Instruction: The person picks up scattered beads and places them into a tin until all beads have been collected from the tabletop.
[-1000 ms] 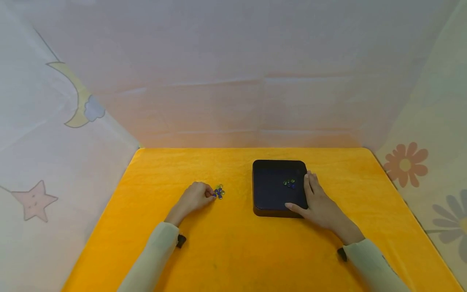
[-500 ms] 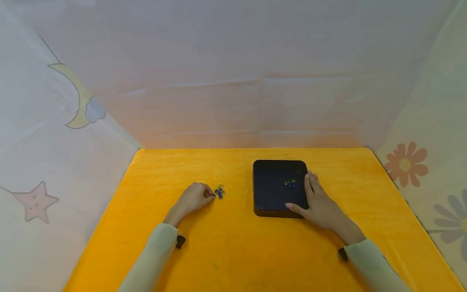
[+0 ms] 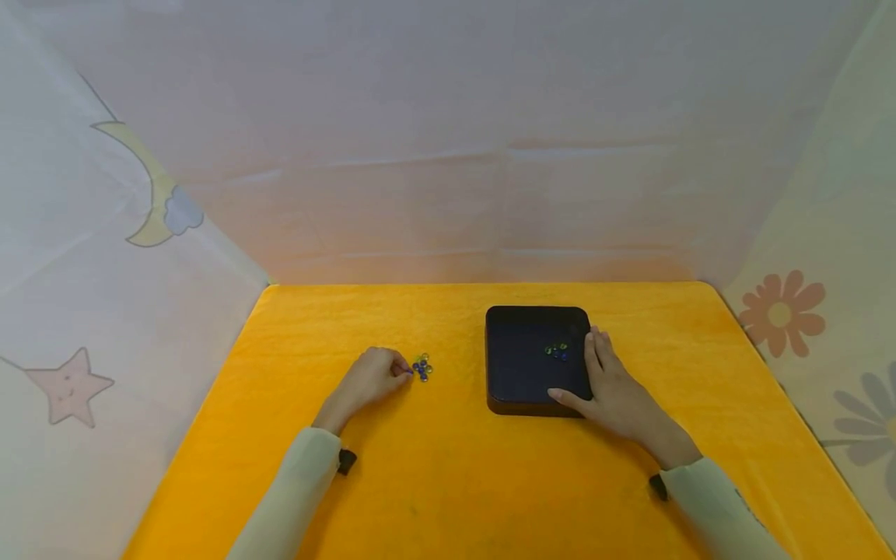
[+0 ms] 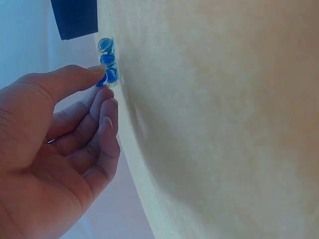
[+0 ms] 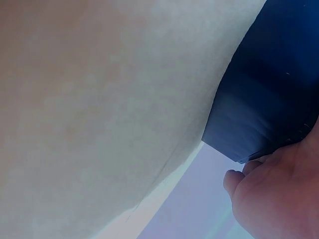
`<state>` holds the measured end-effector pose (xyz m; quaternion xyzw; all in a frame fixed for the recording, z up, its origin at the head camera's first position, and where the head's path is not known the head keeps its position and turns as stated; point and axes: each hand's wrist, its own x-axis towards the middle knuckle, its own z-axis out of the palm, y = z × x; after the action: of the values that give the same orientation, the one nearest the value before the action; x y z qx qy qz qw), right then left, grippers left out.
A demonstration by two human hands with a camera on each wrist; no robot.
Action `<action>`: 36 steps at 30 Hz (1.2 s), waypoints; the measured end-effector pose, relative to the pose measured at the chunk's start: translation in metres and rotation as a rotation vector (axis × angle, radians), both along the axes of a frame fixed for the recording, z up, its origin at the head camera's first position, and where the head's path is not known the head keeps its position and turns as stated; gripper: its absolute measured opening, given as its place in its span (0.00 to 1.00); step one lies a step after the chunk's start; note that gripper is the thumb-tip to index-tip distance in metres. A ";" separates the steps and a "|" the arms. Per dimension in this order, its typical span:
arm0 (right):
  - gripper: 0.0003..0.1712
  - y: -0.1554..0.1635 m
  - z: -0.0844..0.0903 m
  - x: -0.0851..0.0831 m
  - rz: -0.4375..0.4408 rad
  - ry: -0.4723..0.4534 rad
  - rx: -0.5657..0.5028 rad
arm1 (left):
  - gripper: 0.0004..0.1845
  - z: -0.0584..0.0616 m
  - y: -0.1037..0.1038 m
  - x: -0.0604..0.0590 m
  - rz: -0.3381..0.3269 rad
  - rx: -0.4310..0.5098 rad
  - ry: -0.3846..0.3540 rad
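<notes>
Nearest, two pale green sleeves (image 3: 294,490) are seen entering over the yellow-covered table (image 3: 448,482). The left hand (image 3: 367,379) is laid on the cloth left of centre, its grip closed in a pinch: thumb and forefinger are set on a blue marble (image 4: 103,78) at the near edge of a small cluster of glass marbles (image 3: 421,366), which lies touching the fingertips (image 4: 99,71). The right hand (image 3: 612,389) is spread flat against the right side of a black square tray (image 3: 518,365), thumb along its near edge, apparently to steady it; its grip is open. A few marbles (image 3: 556,351) lie inside the tray, just beside the forefinger. Farthest, printed fabric walls (image 3: 448,155) enclose the table.
</notes>
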<state>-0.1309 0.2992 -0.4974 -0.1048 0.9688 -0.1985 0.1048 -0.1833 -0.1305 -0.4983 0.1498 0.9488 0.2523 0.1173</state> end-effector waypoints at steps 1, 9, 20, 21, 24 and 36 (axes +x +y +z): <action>0.74 0.000 0.000 0.000 0.000 0.001 0.001 | 0.06 0.001 0.000 0.000 0.000 0.003 0.003; 0.74 -0.001 0.000 0.000 0.001 0.001 -0.002 | 0.06 0.005 0.001 -0.001 -0.004 0.032 -0.007; 0.74 -0.001 0.001 0.001 0.003 -0.009 0.001 | 0.07 0.019 0.007 -0.005 -0.009 0.070 0.018; 0.74 -0.001 0.000 0.001 0.002 -0.010 0.003 | 0.07 0.020 0.009 -0.005 -0.013 0.071 0.022; 0.74 -0.001 -0.001 0.000 0.001 -0.013 0.007 | 0.08 0.023 0.014 -0.006 -0.028 0.062 0.033; 0.74 0.001 -0.004 -0.001 -0.003 -0.001 0.017 | 0.09 0.034 0.040 -0.022 -0.093 0.088 0.034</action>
<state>-0.1318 0.3005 -0.5012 -0.1025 0.9705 -0.1907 0.1060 -0.2055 -0.0907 -0.4639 0.2030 0.9305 0.2857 0.1062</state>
